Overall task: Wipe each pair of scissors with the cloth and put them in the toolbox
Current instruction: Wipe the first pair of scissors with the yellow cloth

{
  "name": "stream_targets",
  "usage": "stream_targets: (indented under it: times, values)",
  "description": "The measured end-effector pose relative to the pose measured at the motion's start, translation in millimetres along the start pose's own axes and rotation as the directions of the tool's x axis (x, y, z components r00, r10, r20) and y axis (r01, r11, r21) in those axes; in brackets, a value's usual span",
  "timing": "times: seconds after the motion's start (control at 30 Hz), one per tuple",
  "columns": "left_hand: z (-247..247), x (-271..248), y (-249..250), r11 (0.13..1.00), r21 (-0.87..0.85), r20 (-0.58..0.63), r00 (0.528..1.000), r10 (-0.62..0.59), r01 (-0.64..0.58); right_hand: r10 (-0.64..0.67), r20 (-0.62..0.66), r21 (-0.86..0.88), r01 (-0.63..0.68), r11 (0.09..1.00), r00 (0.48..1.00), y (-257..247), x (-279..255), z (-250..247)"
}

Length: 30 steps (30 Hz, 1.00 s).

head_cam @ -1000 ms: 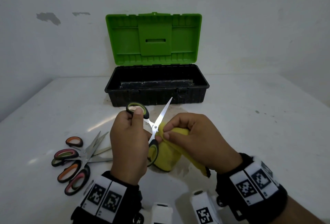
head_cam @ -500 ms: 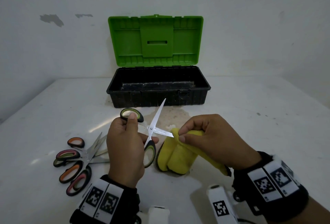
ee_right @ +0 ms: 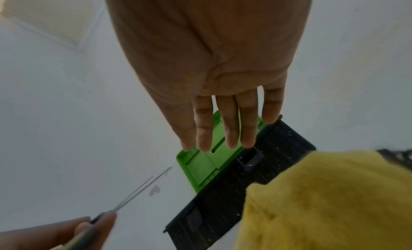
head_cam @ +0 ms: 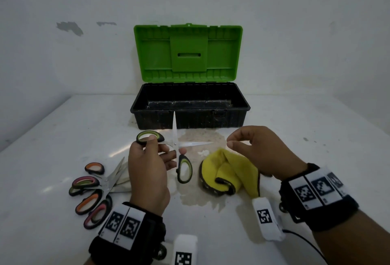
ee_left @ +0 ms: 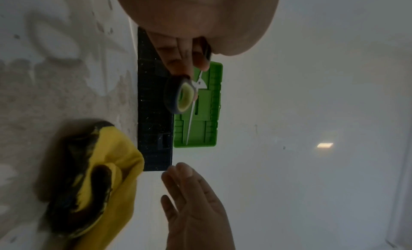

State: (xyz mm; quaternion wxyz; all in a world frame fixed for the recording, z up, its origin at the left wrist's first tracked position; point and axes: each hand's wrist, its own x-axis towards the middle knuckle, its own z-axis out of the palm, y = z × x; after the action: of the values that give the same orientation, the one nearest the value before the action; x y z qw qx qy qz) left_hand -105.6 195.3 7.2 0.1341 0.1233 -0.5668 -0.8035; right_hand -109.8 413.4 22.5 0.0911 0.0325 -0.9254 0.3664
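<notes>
- Filling the whole background, a pale wall (head_cam: 63, 64) stands behind everything, with some patches of missing paint in its upper left part.
- Under it spreads a white table (head_cam: 316, 159); a brownish, rough-looking stain (head_cam: 196, 140) marks the surface in front of the box.
- The toolbox (head_cam: 190, 114) sits at the far middle of the table, its green lid (head_cam: 187, 53) standing upright and open against the wall (the black tray looks dusty inside).
- The yellow cloth (head_cam: 228, 171), with a dark edge, lies crumpled on the table under the right hand; whether it touches the hand I cannot tell.
- A pile of scissors (head_cam: 95, 188) with orange and pink handles lies on the table at the left, near the left wrist.
- The left hand (head_cam: 147, 171) has its fingers curled around the green-handled scissors (head_cam: 179, 148), held above the table with the blades spread wide, one toward the toolbox and one toward the right.
- The right hand (head_cam: 259, 150) hovers above the cloth, fingers straight and a little apart, holding nothing.
</notes>
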Motion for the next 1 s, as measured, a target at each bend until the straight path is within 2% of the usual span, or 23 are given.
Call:
stream_targets:
  times: [0.07,0.13,0.2,0.33,0.47,0.53,0.6,0.77,0.93,1.0]
  values:
    - [0.0,-1.1,2.4,0.999,-0.04,0.001,1.0,-0.015,0.015,-0.034,-0.058,0.002,0.035,0.999,0.998,-7.2,-2.8,0.5]
    - [0.4,-1.5,4.0,0.995,-0.093,0.024,0.999,-0.033,0.035,-0.044,-0.078,0.075,0.05,0.996,0.996,-18.5,-10.1,1.8]
    - [1.4,-2.7,4.3,0.988,-0.143,0.055,0.997,-0.045,0.053,-0.012,-0.034,0.166,0.018,0.986,0.999,-31.9,-19.1,5.5]
    - [6.1,-12.4,6.8,0.971,-0.224,0.165,0.985,-0.049,0.086,0.084,0.145,0.339,-0.13,0.932,0.986,-51.5,-31.3,19.4]
    - [3.5,-18.7,7.1,0.959,-0.242,0.271,0.96,-0.078,0.146,0.077,0.16,0.478,-0.146,0.866,0.984,-55.8,-35.3,28.9]
    - [-1.7,-17.4,7.6,0.975,-0.167,0.299,0.95,-0.091,0.146,0.096,0.158,0.561,-0.169,0.81,0.983,-54.6,-36.9,28.0]
    - [-8.1,-14.3,8.3,0.994,-0.02,0.315,0.944,-0.099,0.111,0.111,0.161,0.616,-0.187,0.765,0.981,-53.4,-38.2,25.4]
    - [-22.8,-5.2,12.4,0.958,0.281,0.358,0.933,-0.041,-0.065,0.148,0.151,0.638,-0.211,0.741,0.977,-52.3,-38.3,27.1]
    - [-26.9,-4.2,19.2,0.9,0.408,0.468,0.882,-0.06,-0.155,0.161,0.044,0.658,-0.15,0.738,0.986,-52.5,-34.6,40.8]
    - [-27.5,-4.2,18.1,0.89,0.42,0.48,0.876,-0.049,-0.181,0.169,0.015,0.688,-0.132,0.714,0.986,-55.0,-34.0,46.1]
